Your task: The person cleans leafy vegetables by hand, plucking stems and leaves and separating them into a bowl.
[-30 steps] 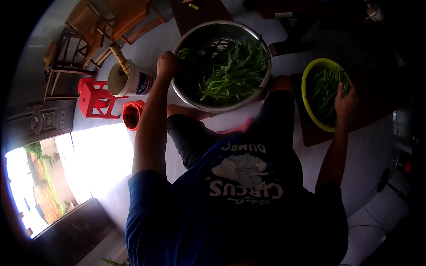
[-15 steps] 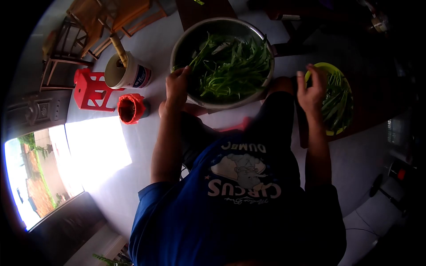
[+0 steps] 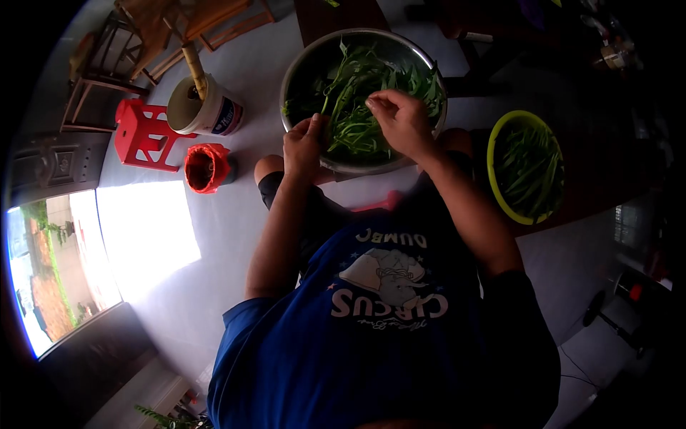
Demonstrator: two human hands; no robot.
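- Taking the metal basin (image 3: pixel 363 170) as a clock face, with 12 at the far rim, the red stool (image 3: pixel 145 136) stands on the floor beyond the rim, between 8 and 9 o'clock.
- The white bucket (image 3: pixel 219 114) is at 9 o'clock, just beside the stool, tilted in view, with a pale rod (image 3: pixel 194 70) leaning out of its mouth.
- The bin with a red liner (image 3: pixel 206 169) sits toward 8 o'clock, apart from the basin.
- The left hand (image 3: pixel 303 146) is at the basin's near-left rim, around 8 o'clock. Its thumb and forefinger are pinched nearly closed on a thin green stem (image 3: pixel 326 104), which runs up over the basin.
- The leafy greens (image 3: pixel 357 129) lie loose and tangled inside the basin, filling much of it from the centre toward 3 o'clock.
- The right hand (image 3: pixel 401 123) is over the basin's near-right part, around 4 o'clock. Thumb and forefinger tips are close together, pointing at the left hand but apart from it; whether they grip anything cannot be told.
- The yellow-green basket (image 3: pixel 494 164) is farther right, toward 4 o'clock, well apart from both hands. It holds a pile of cut green stems (image 3: pixel 530 168) and rests on a dark low table (image 3: pixel 589 189).
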